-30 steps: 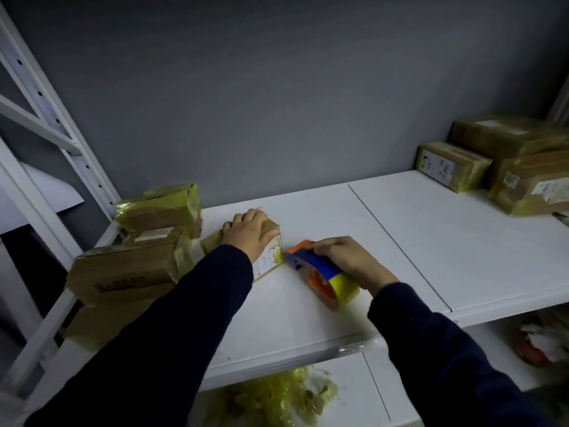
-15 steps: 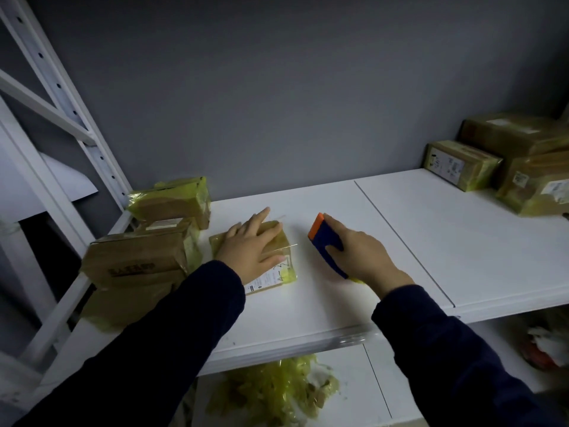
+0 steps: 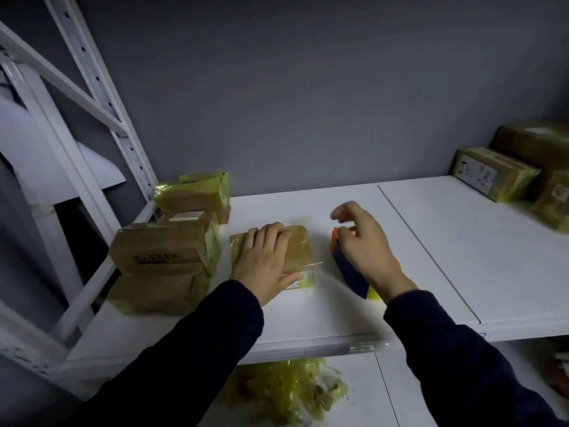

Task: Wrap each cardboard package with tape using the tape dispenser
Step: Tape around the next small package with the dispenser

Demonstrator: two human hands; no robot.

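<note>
A small cardboard package (image 3: 299, 245) wrapped in yellowish tape lies flat on the white shelf (image 3: 446, 260). My left hand (image 3: 267, 262) presses down on top of it with straight fingers. Just to its right the blue and orange tape dispenser (image 3: 349, 272) with its yellow roll lies on the shelf. My right hand (image 3: 365, 249) hovers over the dispenser with its fingers loosened and spread forward; its palm hides part of the dispenser. A strip of clear tape sticks out at the package's right edge.
Taped packages are stacked at the left: one in front (image 3: 160, 245), one behind (image 3: 194, 192), one underneath (image 3: 154, 292). More packages (image 3: 495, 177) stand at the far right. A white rack post (image 3: 101, 97) rises at the left. Crumpled yellow tape (image 3: 286, 392) lies on the lower shelf.
My right hand drew the dispenser off the package, set it on the shelf to the right, and loosened its grip. My left hand flattened on the package.
</note>
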